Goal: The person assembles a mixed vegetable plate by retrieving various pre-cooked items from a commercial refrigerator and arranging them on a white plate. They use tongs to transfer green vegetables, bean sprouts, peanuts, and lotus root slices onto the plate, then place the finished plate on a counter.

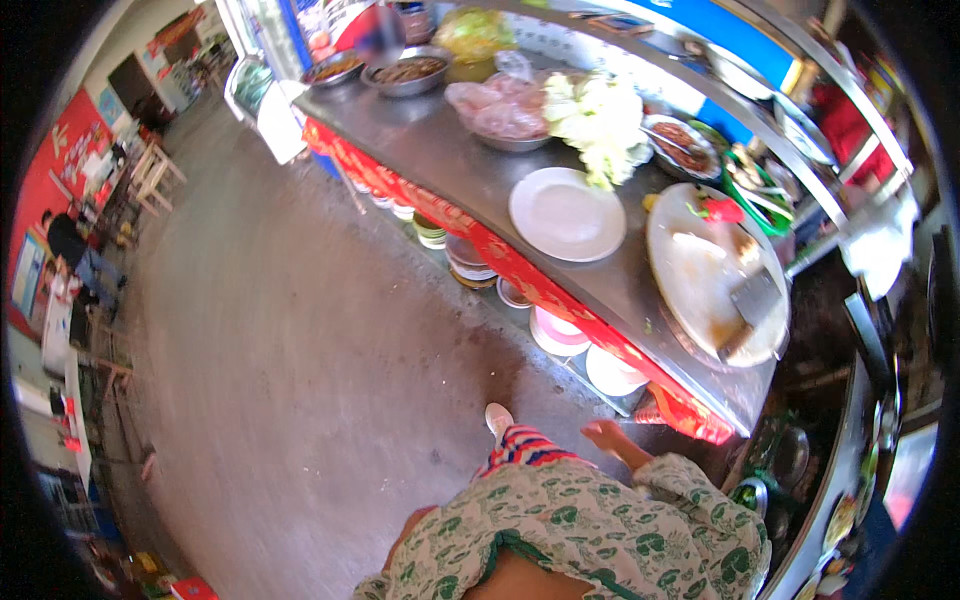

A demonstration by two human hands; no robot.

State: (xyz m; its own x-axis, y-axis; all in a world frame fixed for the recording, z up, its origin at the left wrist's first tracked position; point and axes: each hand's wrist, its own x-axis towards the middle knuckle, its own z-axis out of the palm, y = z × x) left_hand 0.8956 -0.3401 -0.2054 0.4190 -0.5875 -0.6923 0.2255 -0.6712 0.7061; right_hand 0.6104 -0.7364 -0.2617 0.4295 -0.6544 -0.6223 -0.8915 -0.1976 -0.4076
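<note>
My right hand [606, 437] hangs low beside the counter's front edge, slightly blurred. Its fingers look loosely stretched, and nothing shows in them. Only a bit of my left arm [410, 523] shows at my side; the left hand is out of sight. On the metal counter [455, 165] lies a white plate [567, 222] with nothing on it. To its right is a round, pale cutting board [675, 255] bearing a cleaver [755, 297] and a red pepper [720, 211]. Leafy lettuce [597, 118] sits behind the plate, next to a bowl of pinkish food covered in plastic [500, 108].
A bowl of reddish chopped food [683, 147] and a green basket [765, 200] stand behind the board. Metal bowls [407, 72] line the counter's far end. Stacked plates [560, 330] sit on a low shelf beneath. Grey floor [290, 330] stretches left, toward wooden stools [155, 178] and a person [75, 245].
</note>
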